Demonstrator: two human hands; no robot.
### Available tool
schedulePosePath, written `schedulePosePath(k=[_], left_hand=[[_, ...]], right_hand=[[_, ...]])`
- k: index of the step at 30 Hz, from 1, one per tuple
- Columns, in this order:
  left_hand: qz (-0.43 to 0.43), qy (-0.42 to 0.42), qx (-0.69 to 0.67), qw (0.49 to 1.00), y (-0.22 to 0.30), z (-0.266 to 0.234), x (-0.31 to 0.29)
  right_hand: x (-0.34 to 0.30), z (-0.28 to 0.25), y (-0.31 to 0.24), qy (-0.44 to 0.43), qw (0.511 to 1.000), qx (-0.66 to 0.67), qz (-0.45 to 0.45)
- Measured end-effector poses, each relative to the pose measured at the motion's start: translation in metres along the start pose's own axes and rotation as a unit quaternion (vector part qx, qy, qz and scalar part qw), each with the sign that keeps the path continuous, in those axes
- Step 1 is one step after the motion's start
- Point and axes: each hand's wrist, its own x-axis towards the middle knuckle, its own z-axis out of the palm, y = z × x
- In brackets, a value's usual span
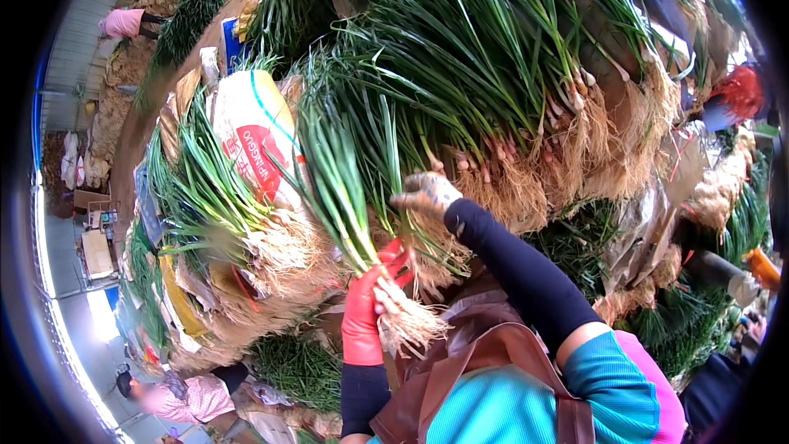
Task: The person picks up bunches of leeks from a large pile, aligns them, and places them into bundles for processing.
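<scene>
My left hand (pixel 370 304), in a red rubber glove, is closed around a bunch of green garlic (pixel 345 222). The bunch's leaves point up and away, and its pale roots (pixel 404 316) hang out below the glove. Just to the right, my right hand (pixel 427 195), in a soiled pale work glove, has its fingers drawn together at the leaves beside that bunch. What those fingers pinch, if anything, I cannot make out. Beyond both hands lies a wide heap of green garlic (pixel 468 57), its white bulbs and stringy roots turned toward me.
Another bundle of green garlic (pixel 214 197) lies at left beside a white and red printed sack (pixel 255 131). Trimmed green leaves (pixel 300 370) cover the floor at lower left. One person in pink (pixel 193 399) is at lower left, another (pixel 123 23) at upper left.
</scene>
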Motion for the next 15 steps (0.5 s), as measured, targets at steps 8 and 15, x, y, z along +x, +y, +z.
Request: schedulePosePath(k=[8, 15], left_hand=[[-0.042, 0.027, -0.049, 0.998, -0.032, -0.004, 0.019], [-0.066, 0.067, -0.056, 0.994, -0.042, -0.007, 0.025]], right_hand=[[-0.061, 0.039, 0.008, 0.065, 0.989, 0.134, -0.008], [-0.084, 0.046, -0.006, 0.135, 0.917, 0.373, 0.043]])
